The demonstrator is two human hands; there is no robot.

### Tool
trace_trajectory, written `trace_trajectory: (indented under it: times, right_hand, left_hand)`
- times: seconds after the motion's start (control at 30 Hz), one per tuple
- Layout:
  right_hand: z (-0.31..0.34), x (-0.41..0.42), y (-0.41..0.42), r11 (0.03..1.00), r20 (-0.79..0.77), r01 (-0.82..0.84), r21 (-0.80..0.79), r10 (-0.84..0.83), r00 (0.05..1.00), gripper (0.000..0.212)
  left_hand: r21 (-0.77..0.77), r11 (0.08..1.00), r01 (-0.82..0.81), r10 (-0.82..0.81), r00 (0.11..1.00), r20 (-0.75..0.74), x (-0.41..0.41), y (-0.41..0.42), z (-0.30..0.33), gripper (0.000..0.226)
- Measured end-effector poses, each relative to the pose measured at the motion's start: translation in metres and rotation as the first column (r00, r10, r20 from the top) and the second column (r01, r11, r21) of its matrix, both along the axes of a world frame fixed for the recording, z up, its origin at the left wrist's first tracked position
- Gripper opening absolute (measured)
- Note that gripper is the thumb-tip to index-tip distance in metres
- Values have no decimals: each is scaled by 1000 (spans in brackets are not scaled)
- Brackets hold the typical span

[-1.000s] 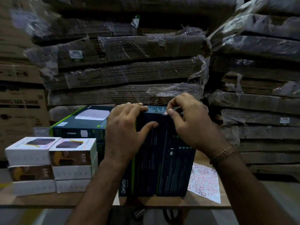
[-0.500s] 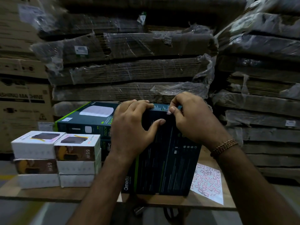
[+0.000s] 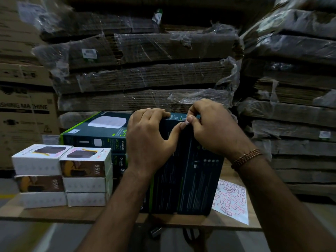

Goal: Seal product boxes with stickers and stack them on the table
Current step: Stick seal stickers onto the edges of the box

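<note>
At the centre of the frame a dark box (image 3: pixel 185 179) stands upright on the worktop (image 3: pixel 54 213), the left hand (image 3: pixel 149 142) gripping its top edge while the right hand (image 3: pixel 214 128) pinches a small sticker (image 3: pixel 186 121) (barely visible) there.

I read "Omada", "WI-FI 5" and "AC1350" on the dark teal flat carton (image 3: pixel 101 135); "65W" on the small white-and-brown box (image 3: pixel 85 165); "SHING MACHINE" on the large brown cardboard carton (image 3: pixel 23 113).

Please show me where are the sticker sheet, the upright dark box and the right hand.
sticker sheet (image 3: pixel 231 200), head view, middle of the sheet
upright dark box (image 3: pixel 189 179), head view, near face
right hand (image 3: pixel 216 128), head view, back of the hand
</note>
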State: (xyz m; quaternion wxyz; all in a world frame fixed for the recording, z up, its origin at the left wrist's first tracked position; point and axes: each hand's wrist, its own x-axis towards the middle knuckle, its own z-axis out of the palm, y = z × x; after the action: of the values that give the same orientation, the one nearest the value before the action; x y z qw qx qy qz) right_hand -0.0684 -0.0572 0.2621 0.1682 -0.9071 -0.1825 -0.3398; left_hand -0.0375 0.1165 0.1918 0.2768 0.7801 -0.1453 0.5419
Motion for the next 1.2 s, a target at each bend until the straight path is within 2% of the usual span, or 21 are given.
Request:
trace_trajectory:
  times: [0.37, 1.2]
  right_hand:
    - [2, 1, 2, 1000, 0, 6, -5, -6, 1000, 11]
    - [0, 4, 3, 999, 3, 33, -21, -33, 999, 11]
  left_hand:
    - [-49, 998, -30, 31, 999, 19, 2, -7, -1, 44]
    - [-64, 997, -32, 32, 999, 2, 2, -8, 1, 47]
